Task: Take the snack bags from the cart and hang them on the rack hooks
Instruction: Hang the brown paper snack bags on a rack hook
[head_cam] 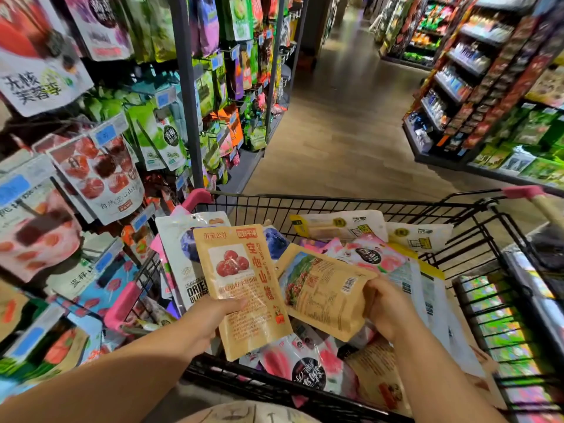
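Left hand (204, 319) and right hand (385, 309) each grip 1 tan snack bag (244, 285) (323, 291) above the cart (351, 206), lower centre.

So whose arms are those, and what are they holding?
There is no robot here. The camera sits on a person's head and looks down, so you see their own two arms. The left hand holds a tan bag with red fruit pictured on it. The right hand grips a second tan bag, its back label showing. Both are over a black wire cart full of other snack bags. On the left stands the rack, where bags already hang.
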Demonstrator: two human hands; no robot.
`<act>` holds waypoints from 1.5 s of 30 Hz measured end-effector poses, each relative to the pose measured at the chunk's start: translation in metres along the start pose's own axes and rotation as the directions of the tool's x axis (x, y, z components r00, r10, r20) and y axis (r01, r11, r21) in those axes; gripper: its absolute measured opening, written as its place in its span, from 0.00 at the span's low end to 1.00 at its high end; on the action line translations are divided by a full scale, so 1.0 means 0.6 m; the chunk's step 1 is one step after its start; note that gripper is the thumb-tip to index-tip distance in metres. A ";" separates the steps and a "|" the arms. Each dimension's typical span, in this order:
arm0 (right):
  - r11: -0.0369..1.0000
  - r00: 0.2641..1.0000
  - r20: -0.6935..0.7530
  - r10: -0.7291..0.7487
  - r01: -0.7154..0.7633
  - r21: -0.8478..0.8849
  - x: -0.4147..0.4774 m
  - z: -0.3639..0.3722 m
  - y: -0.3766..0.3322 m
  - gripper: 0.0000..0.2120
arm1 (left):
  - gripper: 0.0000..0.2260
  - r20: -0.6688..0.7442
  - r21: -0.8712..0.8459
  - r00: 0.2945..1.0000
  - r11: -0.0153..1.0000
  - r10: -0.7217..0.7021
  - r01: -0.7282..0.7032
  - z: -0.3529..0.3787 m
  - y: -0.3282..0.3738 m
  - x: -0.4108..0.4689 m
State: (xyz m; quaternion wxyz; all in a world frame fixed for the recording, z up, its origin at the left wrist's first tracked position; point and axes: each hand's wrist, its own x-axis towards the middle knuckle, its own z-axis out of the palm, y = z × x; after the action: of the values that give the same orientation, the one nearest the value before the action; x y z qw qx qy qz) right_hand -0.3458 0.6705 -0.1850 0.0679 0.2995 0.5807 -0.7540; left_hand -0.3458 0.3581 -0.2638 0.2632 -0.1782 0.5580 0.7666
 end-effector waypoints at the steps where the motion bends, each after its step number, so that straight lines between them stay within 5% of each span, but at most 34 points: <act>1: 1.000 1.000 0.007 0.010 -0.010 0.028 0.001 0.000 0.003 0.12 | 0.35 -0.002 -0.005 1.000 1.000 0.001 -0.001 0.006 0.006 -0.006; 5: 0.999 0.985 0.173 0.020 -0.027 0.038 -0.002 -0.006 0.000 0.10 | 0.14 -0.003 0.002 1.000 1.000 0.002 -0.002 0.021 0.013 -0.013; 8: 0.958 0.988 0.113 0.108 -0.073 -0.276 0.000 -0.008 0.003 0.11 | 0.14 -0.016 0.022 1.000 1.000 -0.003 0.003 0.025 0.011 -0.011; 11: 0.935 0.996 -0.093 -0.017 -0.017 -0.354 0.011 -0.007 0.008 0.11 | 0.15 -0.018 0.013 1.000 1.000 -0.006 0.006 0.029 0.013 -0.013; 15: 0.855 0.955 -0.121 -0.271 0.181 -0.485 -0.013 0.014 -0.024 0.08 | 0.14 0.004 -0.024 1.000 1.000 0.004 -0.004 0.032 0.018 -0.018; 18: 0.531 0.818 0.036 -0.574 0.406 -0.744 -0.046 0.039 -0.044 0.11 | 0.12 -0.008 -0.085 1.000 0.996 0.029 -0.029 0.032 0.019 -0.018; 20: 0.165 0.609 0.263 -0.748 0.556 -0.815 -0.064 0.058 -0.036 0.13 | 0.13 -0.021 -0.109 0.999 0.993 0.046 -0.048 0.029 0.021 -0.019; 22: -0.237 0.454 0.591 -0.666 0.623 -0.745 -0.061 0.072 -0.004 0.12 | 0.22 -0.032 -0.093 0.998 0.994 0.053 -0.056 0.019 0.021 -0.017; 24: -0.358 0.522 0.725 -0.449 0.638 -0.682 -0.039 0.069 0.050 0.14 | 0.38 -0.080 -0.061 0.995 0.997 0.051 -0.056 0.000 0.014 -0.007; 26: -0.296 0.694 0.689 -0.209 0.627 -0.721 -0.024 0.067 0.090 0.27 | 0.49 -0.127 -0.029 0.992 0.999 0.025 -0.029 -0.039 -0.005 0.021; 28: -0.166 0.767 0.635 -0.091 0.617 -0.769 -0.013 0.068 0.117 0.39 | 0.50 -0.144 0.002 0.990 1.000 -0.003 0.003 -0.070 -0.015 0.033; 31: 0.120 0.783 0.576 -0.235 0.612 -0.782 0.005 0.079 0.106 0.17 | 0.50 -0.157 0.007 0.988 1.000 -0.003 0.004 -0.084 -0.009 0.027; 33: 0.263 0.851 0.406 -0.334 0.497 -0.827 0.020 0.081 0.095 0.16 | 0.50 -0.154 0.023 0.988 1.000 0.009 -0.005 -0.061 0.015 -0.003; 36: 0.402 0.972 0.180 -0.151 0.227 -0.887 0.039 0.081 0.083 0.17 | 0.25 -0.147 0.001 0.988 0.999 0.037 -0.037 -0.036 0.039 -0.029; 38: 0.435 0.987 0.145 -0.070 0.161 -0.886 0.052 0.083 0.084 0.19 | 0.17 -0.162 0.001 0.986 0.999 0.037 -0.038 -0.037 0.044 -0.030; 45: 0.772 0.955 0.218 0.203 -0.019 -0.635 0.094 0.115 0.096 0.23 | 0.13 -0.227 0.024 0.967 0.993 0.114 -0.112 -0.053 0.067 -0.034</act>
State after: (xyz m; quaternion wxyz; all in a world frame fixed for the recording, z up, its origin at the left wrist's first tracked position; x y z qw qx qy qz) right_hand -0.3914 0.6029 -0.2532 0.2883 0.1866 0.7639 -0.5464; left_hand -0.3541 0.3143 -0.2316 0.1542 -0.2314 0.5978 0.7519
